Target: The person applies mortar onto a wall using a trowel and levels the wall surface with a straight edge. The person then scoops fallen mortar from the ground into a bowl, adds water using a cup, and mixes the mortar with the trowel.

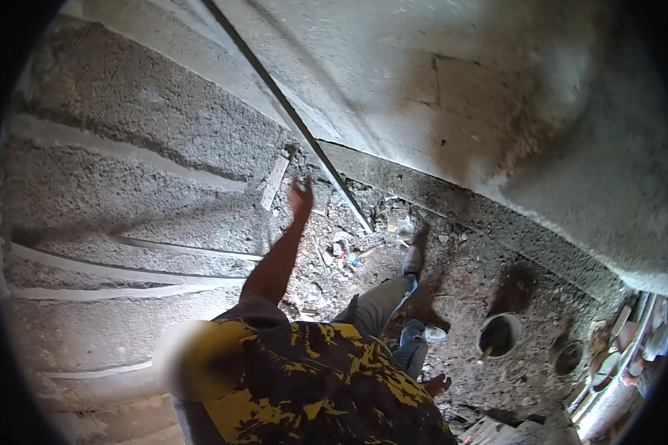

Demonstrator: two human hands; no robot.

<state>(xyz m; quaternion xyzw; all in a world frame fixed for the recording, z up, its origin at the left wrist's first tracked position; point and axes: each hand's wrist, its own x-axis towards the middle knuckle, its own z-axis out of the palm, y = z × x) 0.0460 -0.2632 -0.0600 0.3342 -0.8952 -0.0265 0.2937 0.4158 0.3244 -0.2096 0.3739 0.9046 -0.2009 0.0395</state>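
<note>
My left hand [300,197] is out at the end of my outstretched arm, slightly blurred, with fingers apart and empty. It is near a pale board [274,182] and left of a long straight bar [315,154] that slants down to the rubble-strewn floor [334,267]. My right hand [436,385] shows at my right hip, fingers loosely apart with nothing seen in them. A bucket [506,330] with a wooden handle poking from it stands to the right of my legs, near that hand.
A rough grey wall [111,185] with pale grooved strips fills the left; a smoother stained wall [497,111] rises ahead. A second bucket [569,354] and planks [620,322] are at the right, scrap boards [490,430] below. Beyond, someone's hand [629,378] shows at the far right edge.
</note>
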